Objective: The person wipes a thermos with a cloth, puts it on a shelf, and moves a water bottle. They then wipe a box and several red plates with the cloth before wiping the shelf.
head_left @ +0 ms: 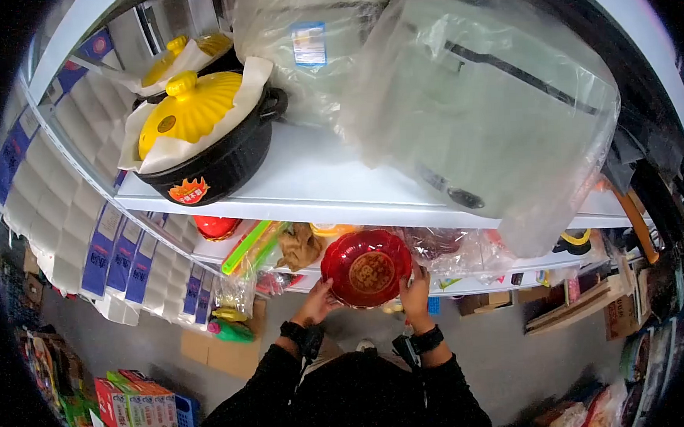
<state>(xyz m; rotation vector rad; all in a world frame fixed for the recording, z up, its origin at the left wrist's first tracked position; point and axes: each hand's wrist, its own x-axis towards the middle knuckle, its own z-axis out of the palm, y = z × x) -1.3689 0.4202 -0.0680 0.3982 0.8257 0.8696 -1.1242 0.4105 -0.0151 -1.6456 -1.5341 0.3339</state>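
A round red bowl (366,268) with a scalloped rim and a gold pattern in its centre is held between both hands at the front of the lower shelf. My left hand (316,303) grips its lower left rim, and my right hand (416,291) grips the right rim. Both hands have fingers closed on the edge. Just left of the bowl on the shelf lie a crumpled brown bag (299,247) and green and orange sticks (249,247). Plastic-wrapped goods (436,242) are to its right.
Above, the upper shelf (301,171) holds a black pot (223,159) with a yellow lid and large plastic-wrapped boxes (498,97). White packs (71,204) are stacked at left. Below are flattened cardboard (224,351) and a green bottle (232,331).
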